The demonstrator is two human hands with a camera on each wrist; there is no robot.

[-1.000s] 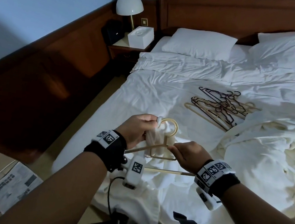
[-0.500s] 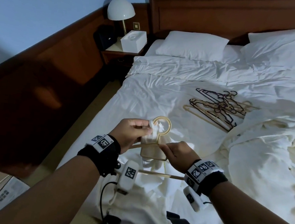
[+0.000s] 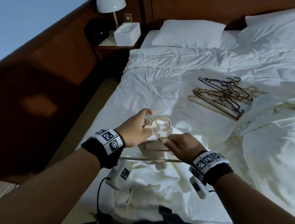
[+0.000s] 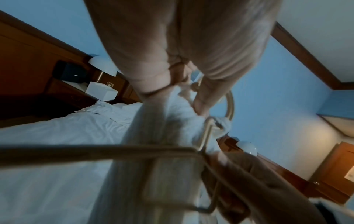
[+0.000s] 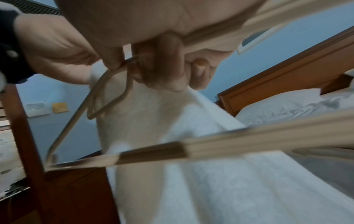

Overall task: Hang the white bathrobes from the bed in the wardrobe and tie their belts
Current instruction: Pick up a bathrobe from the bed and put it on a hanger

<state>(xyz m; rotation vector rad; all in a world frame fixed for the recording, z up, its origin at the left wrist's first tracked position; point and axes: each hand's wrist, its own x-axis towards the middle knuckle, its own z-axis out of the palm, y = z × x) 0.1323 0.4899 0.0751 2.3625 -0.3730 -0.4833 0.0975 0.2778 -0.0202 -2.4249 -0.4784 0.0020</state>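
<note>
A beige hanger point(image 3: 161, 116) is held upright over the bed's near edge. My left hand point(image 3: 149, 128) pinches a strip of white bathrobe cloth point(image 3: 159, 150) at the hanger's hook; thumb and fingers close on it in the left wrist view point(image 4: 187, 94). The strip hangs down past the hanger's lower bar point(image 3: 146, 159). My right hand point(image 3: 167, 141) pinches the hanger's neck, seen close in the right wrist view point(image 5: 153, 65). A white bathrobe point(image 3: 152, 189) lies crumpled on the bed under my hands. More robe cloth point(image 3: 276, 154) is heaped at the right.
Several dark and beige hangers point(image 3: 222, 96) lie in a pile on the white sheet point(image 3: 155, 87) beyond my hands. Pillows point(image 3: 189, 32) and a wooden headboard are at the back. A nightstand point(image 3: 113, 51) with a lamp point(image 3: 110, 0) and white box stands left, beside wood wall panelling.
My left fingers have spread upward along the hook while still pinching the cloth. The strip now hangs lower, past the bar. The right hand keeps its hold on the hanger.
</note>
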